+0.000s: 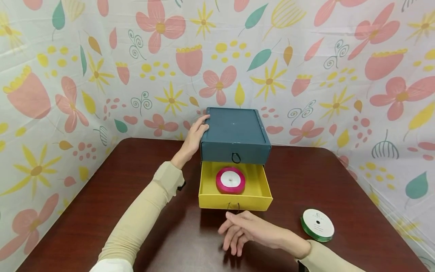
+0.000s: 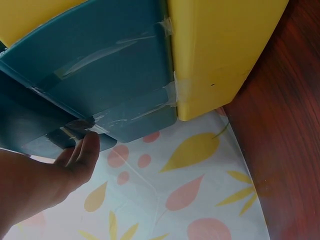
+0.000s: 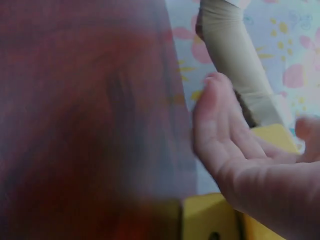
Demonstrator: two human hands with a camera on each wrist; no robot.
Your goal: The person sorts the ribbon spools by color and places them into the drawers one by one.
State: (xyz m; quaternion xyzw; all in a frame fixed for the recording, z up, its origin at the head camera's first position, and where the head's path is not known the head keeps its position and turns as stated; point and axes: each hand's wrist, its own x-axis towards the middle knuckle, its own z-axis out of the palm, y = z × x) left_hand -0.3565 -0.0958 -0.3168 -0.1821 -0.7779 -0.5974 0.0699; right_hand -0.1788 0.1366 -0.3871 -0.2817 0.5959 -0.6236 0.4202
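A small drawer box with a dark blue upper drawer unit (image 1: 234, 126) stands at the back of the table. Below it, the yellow drawer (image 1: 234, 202) is pulled out toward me, and a spool of magenta ribbon (image 1: 230, 180) lies inside. My left hand (image 1: 194, 136) rests against the upper left side of the box; in the left wrist view its fingertips (image 2: 90, 145) touch the taped blue side. Just in front of the yellow drawer's black loop pull (image 1: 233, 206) is my right hand (image 1: 249, 230), holding nothing, with fingers loosely bent.
A spool of green ribbon (image 1: 317, 224) with a white label lies on the dark wood table (image 1: 163, 226) to the right of my right hand. Behind the table hangs a flower-patterned cloth (image 1: 217, 49). The blue drawer also has a black loop pull (image 1: 236, 158).
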